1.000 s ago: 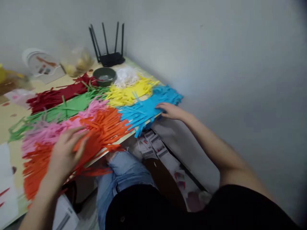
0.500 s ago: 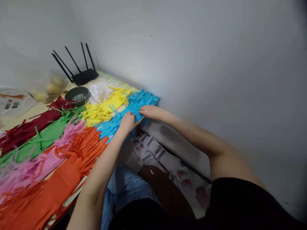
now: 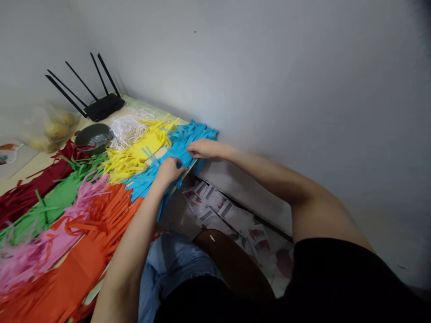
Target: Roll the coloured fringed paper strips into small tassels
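A blue fringed sheet (image 3: pixel 180 151), cut into many thin strips at its ends, lies at the table's right corner. Some of its strips hang over the edge. My left hand (image 3: pixel 168 171) rests on the near part of it, thumb and fingers apart in a loose curve. On the wall side, my right hand (image 3: pixel 204 148) has its bent fingers closed on the blue sheet close to the table edge; its fingertips are partly hidden. Just left of the blue lies a yellow fringed sheet (image 3: pixel 144 148).
Orange (image 3: pixel 84 255), pink (image 3: pixel 54 237), green (image 3: pixel 55 197) and dark red (image 3: pixel 43 181) fringed sheets cover the table's left. Behind are white strings (image 3: pixel 128 130), a dark bowl (image 3: pixel 92 138) and a black router (image 3: pixel 105 107). Printed packets (image 3: pixel 232 217) lie below, beside a brown seat (image 3: pixel 229 260).
The view has shifted a little, so the table's things sit further left. My left hand's fingers have loosened and parted from the thumb. My right hand stays at the blue sheet.
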Tool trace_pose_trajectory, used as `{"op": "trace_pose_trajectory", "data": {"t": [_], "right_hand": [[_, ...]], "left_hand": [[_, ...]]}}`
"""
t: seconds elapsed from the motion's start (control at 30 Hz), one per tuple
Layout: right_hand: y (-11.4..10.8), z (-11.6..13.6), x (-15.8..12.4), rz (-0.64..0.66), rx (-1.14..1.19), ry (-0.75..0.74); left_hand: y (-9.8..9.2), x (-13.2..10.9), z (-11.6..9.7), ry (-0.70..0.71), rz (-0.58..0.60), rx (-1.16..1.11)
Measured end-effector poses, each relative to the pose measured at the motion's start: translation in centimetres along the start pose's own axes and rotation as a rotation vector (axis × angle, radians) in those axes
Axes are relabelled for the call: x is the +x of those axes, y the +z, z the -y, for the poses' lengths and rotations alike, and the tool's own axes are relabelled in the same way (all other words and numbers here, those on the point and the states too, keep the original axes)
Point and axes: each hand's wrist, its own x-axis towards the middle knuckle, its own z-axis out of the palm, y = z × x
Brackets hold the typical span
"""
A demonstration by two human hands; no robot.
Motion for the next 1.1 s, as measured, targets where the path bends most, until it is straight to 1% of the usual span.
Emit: {"op": "trace_pose_trajectory", "data": {"t": [0.13, 0.43, 0.53, 0.6, 0.63, 0.7, 0.77, 0.8, 0.87, 0.93, 1.0, 1.03, 1.1], "right_hand": [[-0.2, 0.0, 0.0, 0.003, 0.009, 0.0], [0.1, 0.0, 0.3, 0.011, 0.001, 0.006], [-0.2, -0.1, 0.3, 0.008, -0.002, 0.009], [-0.6, 0.3, -0.2, 0.001, -0.007, 0.012], [-0.7, 0.7, -0.6, -0.037, -0.004, 0.006], [-0.6, 2.3, -1.6, -0.19, 0.022, -0.014], [0.4, 4.6, -2.4, -0.332, 0.091, 0.005], [1.1, 5.8, -2.6, -0.341, 0.133, 0.041], [2.7, 7.8, -2.3, -0.277, 0.188, 0.13], [4.0, 8.9, -1.2, -0.26, 0.204, 0.193], [4.4, 8.8, 0.2, -0.289, 0.213, 0.26], [4.3, 8.5, 0.9, -0.301, 0.224, 0.302], [3.7, 7.5, 2.0, -0.309, 0.256, 0.385]], "left_hand": [[-0.4, 0.1, -0.3, -0.034, 0.007, -0.016], [-0.1, -0.5, -2.3, -0.111, -0.078, 0.049], [-0.1, -0.5, -2.7, -0.158, -0.096, 0.048], [-0.2, -0.5, -2.7, -0.192, -0.109, 0.041], [-0.2, -0.4, -2.6, -0.207, -0.118, 0.036], [-0.1, -0.3, -2.4, -0.224, -0.141, 0.022], [-0.1, -0.2, -2.2, -0.233, -0.171, 0.003], [-0.1, -0.2, -2.1, -0.239, -0.192, -0.007], [-0.4, -0.4, -2.1, -0.258, -0.248, -0.024], [-1.0, -0.7, -2.0, -0.283, -0.318, -0.031], [-2.0, -1.4, -1.5, -0.309, -0.44, -0.066], [-2.7, -1.9, -0.9, -0.321, -0.525, -0.106], [-4.3, -3.2, 0.9, -0.317, -0.697, -0.246]]}}
